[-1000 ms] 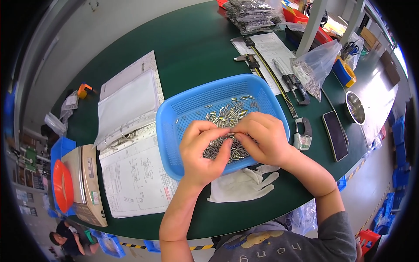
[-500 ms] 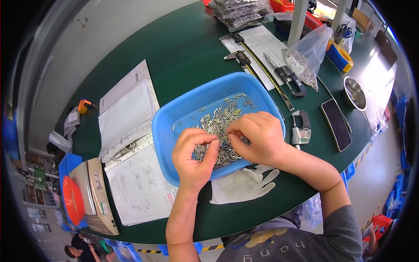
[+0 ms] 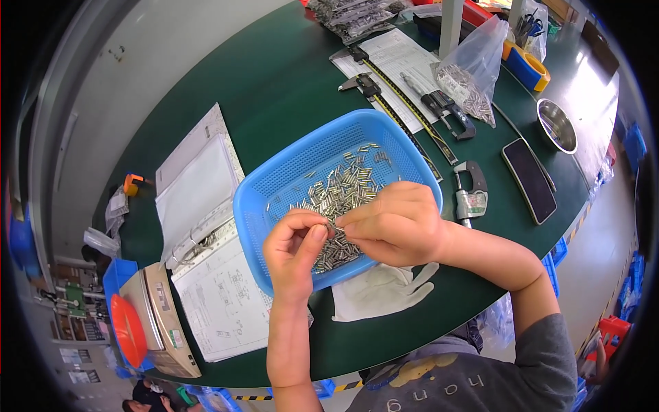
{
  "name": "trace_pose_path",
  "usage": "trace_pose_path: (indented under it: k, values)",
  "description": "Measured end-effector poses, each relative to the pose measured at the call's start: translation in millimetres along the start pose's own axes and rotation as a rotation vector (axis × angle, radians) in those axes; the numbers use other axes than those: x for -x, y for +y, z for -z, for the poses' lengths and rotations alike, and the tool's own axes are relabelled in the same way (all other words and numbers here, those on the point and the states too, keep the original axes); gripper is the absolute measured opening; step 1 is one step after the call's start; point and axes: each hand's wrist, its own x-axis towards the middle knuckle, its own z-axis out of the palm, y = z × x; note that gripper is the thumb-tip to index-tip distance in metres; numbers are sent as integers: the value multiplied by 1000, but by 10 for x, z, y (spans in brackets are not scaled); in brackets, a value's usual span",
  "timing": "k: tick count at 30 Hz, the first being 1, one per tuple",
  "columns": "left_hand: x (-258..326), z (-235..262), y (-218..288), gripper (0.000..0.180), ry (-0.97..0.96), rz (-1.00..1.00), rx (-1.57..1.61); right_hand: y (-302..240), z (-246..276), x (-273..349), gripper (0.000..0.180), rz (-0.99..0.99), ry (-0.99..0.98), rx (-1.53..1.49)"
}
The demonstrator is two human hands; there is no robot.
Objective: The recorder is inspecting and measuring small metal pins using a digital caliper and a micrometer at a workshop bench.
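A blue plastic basket with perforated walls stands on the green table, its bottom strewn with many small shiny metal pins. Above the pins, my left hand pinches a small metal pin between thumb and forefinger. My right hand is closed right beside it, its fingertips meeting the pin at the left fingertips. Whether the right fingers hold a pin of their own is hidden. A white glove lies partly under the basket's near edge.
Left of the basket lie an open binder and a scale with a red dish. To the right are calipers, a micrometer, a phone and a steel bowl. A bag of pins stands farther back.
My hands have come together; the right hand has moved left and turned, its fingertips now at the left hand's. The whole view has shifted slightly.
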Motion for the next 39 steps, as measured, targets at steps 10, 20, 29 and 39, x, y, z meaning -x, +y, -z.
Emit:
trace_pose_path:
  k: [10,20,29,39]
  values:
    - [10,-16,27,9,-26,33,44,-1,1,3,18,11,-20,22]
    - [20,36,-1,9,-26,18,16,-9,-18,26,18,-32,-60,65]
    - [-14,35,-56,7,75,-10,-266,6,30,-11,10,-293,-252,28]
    - [-78,-133,-67,16,-9,-121,-1259,49,59,-21,13,-800,-125,-223]
